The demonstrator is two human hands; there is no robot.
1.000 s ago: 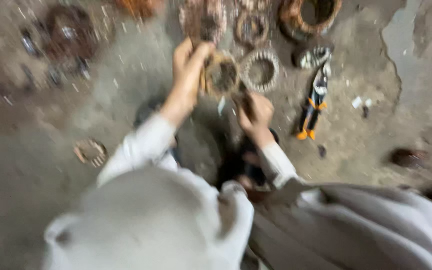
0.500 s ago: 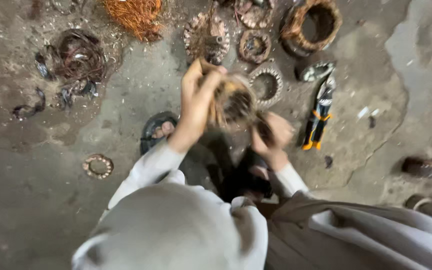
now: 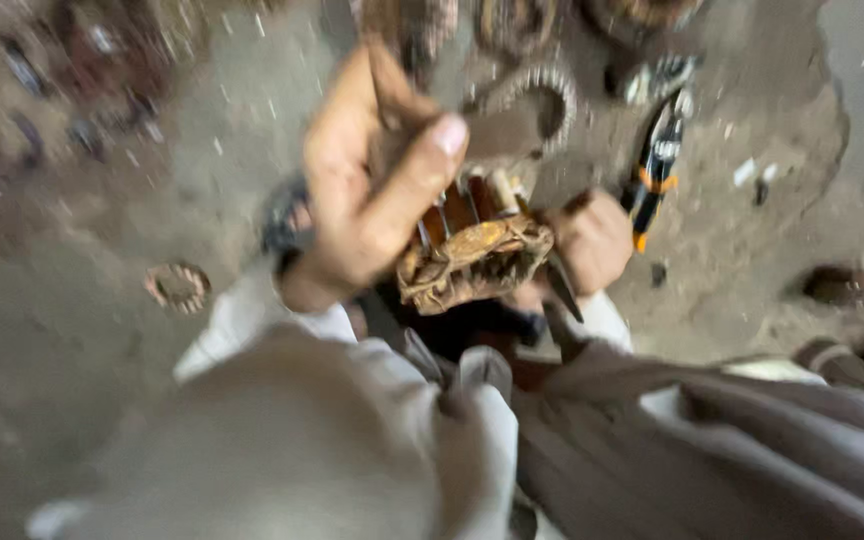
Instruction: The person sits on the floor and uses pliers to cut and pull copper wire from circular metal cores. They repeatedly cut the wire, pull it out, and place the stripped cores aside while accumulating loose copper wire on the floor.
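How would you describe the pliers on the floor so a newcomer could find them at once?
Start at the grey concrete floor and find the right hand, closed around a brown wound part. Just right of that hand lie the pliers, pointing up the picture. Their black and orange handles stand out from the rusty brown rings around them.

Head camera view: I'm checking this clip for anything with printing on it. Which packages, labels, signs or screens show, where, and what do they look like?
None: no package, label, sign or screen shows.
Left hand: grips a brown, copper-wound motor core, centre.
Right hand: at the core's right side.
Pliers: black and orange, on the grey floor, upper right.
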